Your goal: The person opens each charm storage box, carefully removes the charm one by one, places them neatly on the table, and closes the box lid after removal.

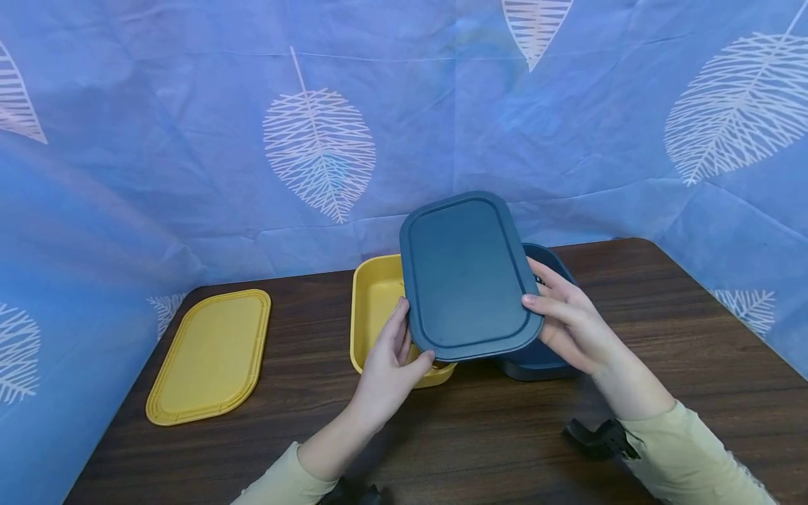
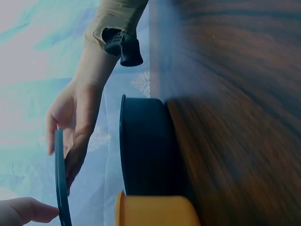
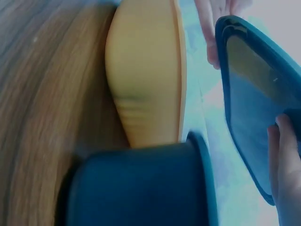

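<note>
Both hands hold a dark blue rectangular lid (image 1: 470, 273) with rounded corners, raised above two containers and tilted. My left hand (image 1: 391, 365) grips its lower left edge, thumb on top at the corner. My right hand (image 1: 574, 319) pinches the right edge, thumb on the upper face and fingers beneath. Under the lid stands a yellow container (image 1: 369, 308), partly hidden by it. Just right of that is a dark blue container (image 1: 543, 368), mostly covered by the lid and right hand. In the right wrist view the lid's underside (image 3: 258, 94) shows.
A yellow lid (image 1: 211, 358) lies flat on the left of the dark wooden table (image 1: 303, 435). A blue cloth (image 1: 208, 140) with white leaf prints hangs behind and beside the table. Black wrist mounts (image 1: 600, 438) sit at the sleeves.
</note>
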A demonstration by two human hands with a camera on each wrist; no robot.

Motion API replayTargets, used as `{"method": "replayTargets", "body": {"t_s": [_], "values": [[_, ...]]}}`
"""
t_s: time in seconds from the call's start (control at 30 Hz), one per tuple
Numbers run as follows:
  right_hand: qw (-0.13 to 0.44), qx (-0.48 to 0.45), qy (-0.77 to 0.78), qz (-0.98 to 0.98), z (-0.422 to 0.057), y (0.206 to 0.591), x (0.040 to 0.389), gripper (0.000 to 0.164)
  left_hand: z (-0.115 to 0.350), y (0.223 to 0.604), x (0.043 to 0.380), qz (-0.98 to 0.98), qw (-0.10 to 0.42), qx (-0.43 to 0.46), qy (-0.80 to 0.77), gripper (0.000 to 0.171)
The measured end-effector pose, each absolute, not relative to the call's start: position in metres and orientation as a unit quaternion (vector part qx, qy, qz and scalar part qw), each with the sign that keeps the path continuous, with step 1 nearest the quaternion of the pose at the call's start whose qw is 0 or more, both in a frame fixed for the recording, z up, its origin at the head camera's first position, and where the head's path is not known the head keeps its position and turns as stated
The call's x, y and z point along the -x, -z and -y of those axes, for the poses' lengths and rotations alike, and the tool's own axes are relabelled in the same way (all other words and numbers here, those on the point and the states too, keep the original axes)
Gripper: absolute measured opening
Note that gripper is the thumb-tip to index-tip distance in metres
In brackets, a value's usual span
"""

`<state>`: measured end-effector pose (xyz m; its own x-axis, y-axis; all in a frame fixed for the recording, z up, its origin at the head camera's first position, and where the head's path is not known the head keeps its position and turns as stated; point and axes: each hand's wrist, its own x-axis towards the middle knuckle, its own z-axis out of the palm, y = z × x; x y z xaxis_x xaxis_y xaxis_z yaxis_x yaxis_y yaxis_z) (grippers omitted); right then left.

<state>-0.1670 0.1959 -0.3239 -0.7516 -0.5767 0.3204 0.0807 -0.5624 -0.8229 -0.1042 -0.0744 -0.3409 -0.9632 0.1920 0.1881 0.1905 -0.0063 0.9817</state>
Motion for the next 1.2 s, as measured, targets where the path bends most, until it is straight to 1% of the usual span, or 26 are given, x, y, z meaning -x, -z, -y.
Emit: {"method": "replayTargets", "body": {"t_s": [0.13,0.23,0.33,0.47,0.6,0.77,1.0,1.2], "values": [[0.195,0.306,0.829,-0.425,-0.186,0.322,0.166,0.058,0.084,0.337,0.104,-0.723,-0.001,-0.124,-0.68,0.079],[0.194,0.316,0.822,-0.433,-0.178,0.321,0.166,0.057,0.092,0.333,0.104,-0.738,-0.015,-0.115,-0.665,0.076],[0.195,0.322,0.816,-0.438,-0.169,0.319,0.165,0.056,0.099,0.327,0.107,-0.751,-0.042,-0.102,-0.651,0.072],[0.198,0.323,0.813,-0.442,-0.157,0.317,0.166,0.055,0.108,0.315,0.114,-0.764,-0.084,-0.096,-0.633,0.061],[0.2,0.318,0.808,-0.455,-0.145,0.315,0.167,0.054,0.114,0.303,0.124,-0.778,-0.111,-0.104,-0.61,0.053],[0.201,0.301,0.802,-0.476,-0.132,0.313,0.166,0.058,0.12,0.291,0.142,-0.795,-0.111,-0.113,-0.586,0.05],[0.207,0.288,0.789,-0.503,-0.114,0.309,0.164,0.069,0.132,0.283,0.17,-0.808,-0.096,-0.076,-0.576,0.051],[0.219,0.292,0.784,-0.502,-0.094,0.307,0.162,0.073,0.143,0.277,0.177,-0.812,-0.099,-0.068,-0.571,0.051]]}}
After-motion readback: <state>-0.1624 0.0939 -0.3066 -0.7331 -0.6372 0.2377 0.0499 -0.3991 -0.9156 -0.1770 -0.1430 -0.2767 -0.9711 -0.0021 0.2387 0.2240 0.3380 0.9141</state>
